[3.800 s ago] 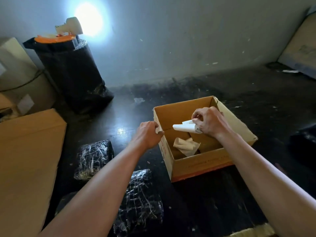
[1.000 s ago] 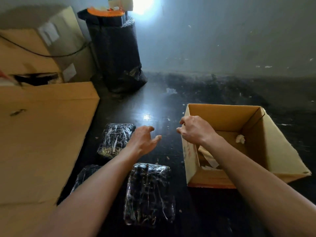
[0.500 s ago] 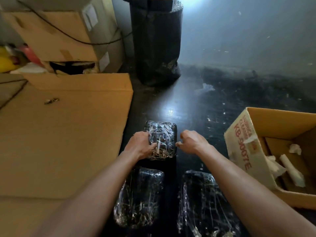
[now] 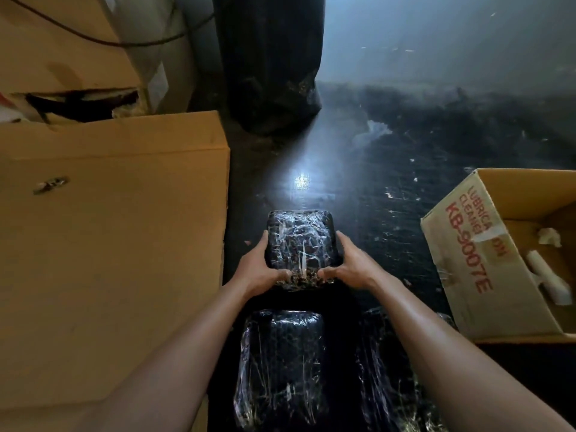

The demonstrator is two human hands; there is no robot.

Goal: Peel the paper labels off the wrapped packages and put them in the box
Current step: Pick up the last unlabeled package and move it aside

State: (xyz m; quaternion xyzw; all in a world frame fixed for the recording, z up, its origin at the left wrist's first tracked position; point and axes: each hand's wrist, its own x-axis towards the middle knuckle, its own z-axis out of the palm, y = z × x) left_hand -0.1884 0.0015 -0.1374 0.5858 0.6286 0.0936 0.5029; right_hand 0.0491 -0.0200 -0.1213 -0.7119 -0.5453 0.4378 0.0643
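Note:
A black package in clear film lies on the dark floor ahead of me. My left hand grips its left side and near edge; my right hand grips its right side. No paper label shows on its top. Two more wrapped packages lie nearer me: one between my forearms, another partly hidden under my right arm. The open cardboard box with red lettering stands at the right, holding a rolled white label and a crumpled paper scrap.
A large flat cardboard carton fills the left side, right beside the packages. Behind it stand stacked cartons with a black cable. A tall black-wrapped bin stands at the back. Paper bits litter the shiny dark floor.
Both hands left the box, where a rolled label now lies, and swung left to the far package. From touching its near edge, they now clasp it by both sides.

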